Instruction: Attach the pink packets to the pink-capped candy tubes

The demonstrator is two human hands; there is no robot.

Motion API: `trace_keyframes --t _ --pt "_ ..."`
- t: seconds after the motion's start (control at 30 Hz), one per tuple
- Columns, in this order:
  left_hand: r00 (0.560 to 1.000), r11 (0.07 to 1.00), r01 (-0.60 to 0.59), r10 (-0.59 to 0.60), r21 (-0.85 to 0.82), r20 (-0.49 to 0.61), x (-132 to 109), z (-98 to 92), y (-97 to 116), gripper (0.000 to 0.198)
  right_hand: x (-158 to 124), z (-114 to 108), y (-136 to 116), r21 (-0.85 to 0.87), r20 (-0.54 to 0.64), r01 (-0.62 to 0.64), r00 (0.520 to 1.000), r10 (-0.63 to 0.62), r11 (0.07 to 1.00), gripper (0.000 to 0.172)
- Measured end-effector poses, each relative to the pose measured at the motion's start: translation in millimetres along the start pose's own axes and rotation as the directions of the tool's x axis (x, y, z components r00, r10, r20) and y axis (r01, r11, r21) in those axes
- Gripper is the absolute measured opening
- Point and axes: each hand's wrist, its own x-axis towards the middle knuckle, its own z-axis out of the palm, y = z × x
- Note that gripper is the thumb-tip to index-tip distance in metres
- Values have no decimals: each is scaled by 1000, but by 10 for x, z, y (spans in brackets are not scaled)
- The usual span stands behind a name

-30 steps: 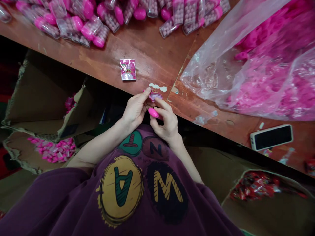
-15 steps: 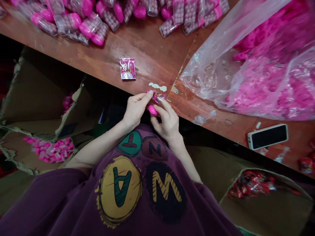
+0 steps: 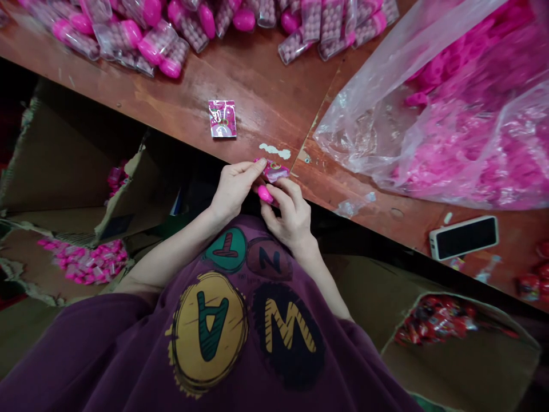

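Observation:
At the table's front edge, my left hand [image 3: 234,187] pinches a shiny pink printed sachet [image 3: 277,171] between thumb and fingers. My right hand [image 3: 292,214] is closed just to the right, its fingers around a glossy pink rounded cap [image 3: 265,194] below the sachet. Whatever part lies beneath that cap is hidden by the fingers. Farther back on the wooden table [image 3: 266,97] lies another flat pink printed sachet [image 3: 222,119]. A whitish smear [image 3: 274,151] marks the wood just beyond my hands.
Clear tubes of pale pink beads with pink caps [image 3: 165,48] are heaped along the back. A plastic bag [image 3: 472,143] of pink parts fills the right side, with a phone [image 3: 464,238] in front. Cardboard boxes stand below, holding pink pieces [image 3: 88,260] and red packets [image 3: 437,320].
The sachet has turned a little and its printed face shows flatter. The pink cap and my right fingers have shifted slightly down and left. Both hands keep their grip.

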Motion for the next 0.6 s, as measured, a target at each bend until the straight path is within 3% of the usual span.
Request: trace_keyframes --t 0.13,0.3,0.43,0.6 --pt "993 988 116 -119 -104 -18 21 -7 -3 39 -17 -3 -3 -16 -19 -35 999 35 999 44" --pt "985 968 165 -170 -188 -8 -9 11 26 34 0 46 12 20 -40 43 998 -42 999 47" --pt "982 954 189 -190 -232 18 -34 18 35 30 -15 66 42 21 -4 84 996 -84 996 49" --pt "975 953 221 -213 -205 61 -50 17 9 29 -88 38 129 13 78 43 996 -44 999 48"
